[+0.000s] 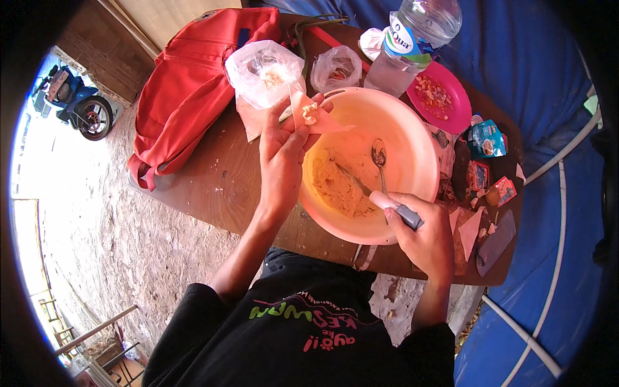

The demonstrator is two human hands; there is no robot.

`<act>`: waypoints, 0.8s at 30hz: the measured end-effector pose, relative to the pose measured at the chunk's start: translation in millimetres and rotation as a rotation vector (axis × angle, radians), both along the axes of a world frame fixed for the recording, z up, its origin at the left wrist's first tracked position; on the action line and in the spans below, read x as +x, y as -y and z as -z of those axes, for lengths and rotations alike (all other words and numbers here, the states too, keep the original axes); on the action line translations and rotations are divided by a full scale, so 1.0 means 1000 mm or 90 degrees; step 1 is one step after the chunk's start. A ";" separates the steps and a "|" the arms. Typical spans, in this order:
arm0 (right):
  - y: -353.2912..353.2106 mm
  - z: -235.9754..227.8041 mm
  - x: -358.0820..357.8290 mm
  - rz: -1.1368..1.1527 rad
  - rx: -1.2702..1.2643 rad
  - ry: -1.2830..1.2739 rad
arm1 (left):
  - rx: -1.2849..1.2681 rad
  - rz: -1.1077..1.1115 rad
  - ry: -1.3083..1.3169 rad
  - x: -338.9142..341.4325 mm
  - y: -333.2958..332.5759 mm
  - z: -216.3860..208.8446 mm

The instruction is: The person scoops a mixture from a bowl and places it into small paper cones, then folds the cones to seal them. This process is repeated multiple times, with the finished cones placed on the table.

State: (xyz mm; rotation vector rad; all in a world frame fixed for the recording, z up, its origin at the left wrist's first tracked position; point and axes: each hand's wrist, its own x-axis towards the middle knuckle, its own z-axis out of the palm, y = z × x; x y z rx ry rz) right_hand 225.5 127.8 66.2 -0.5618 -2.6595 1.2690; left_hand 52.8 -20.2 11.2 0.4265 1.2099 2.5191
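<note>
Left hand (284,143), lightly closed, holds a thin sheet (327,124) bearing a pale dab (309,115) near the left rim of a bowl (424,151); the right hand (424,235) wraps round a knife (354,180), blade over the yellowish mash (334,192) (a spoon (379,155) rests there too).

Pale wrapper (330,124) bears seemingly doughy lump (309,115); grey-handled knife (409,217) slants, lower right.

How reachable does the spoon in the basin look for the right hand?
Probably yes: the spoon lies in the basin, its handle close to the right hand. But that hand holds a knife, which may need putting down.
</note>
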 end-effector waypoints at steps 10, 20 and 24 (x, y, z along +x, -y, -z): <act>-0.003 -0.007 -0.009 -0.084 -0.154 0.134 | -0.019 -0.093 -0.040 0.009 -0.005 0.005; -0.028 0.002 -0.003 -0.041 -0.400 0.156 | 0.116 -0.078 0.058 0.007 0.000 0.001; -0.044 0.001 0.018 -0.010 -0.472 0.065 | 0.129 -0.021 0.144 -0.001 0.012 -0.007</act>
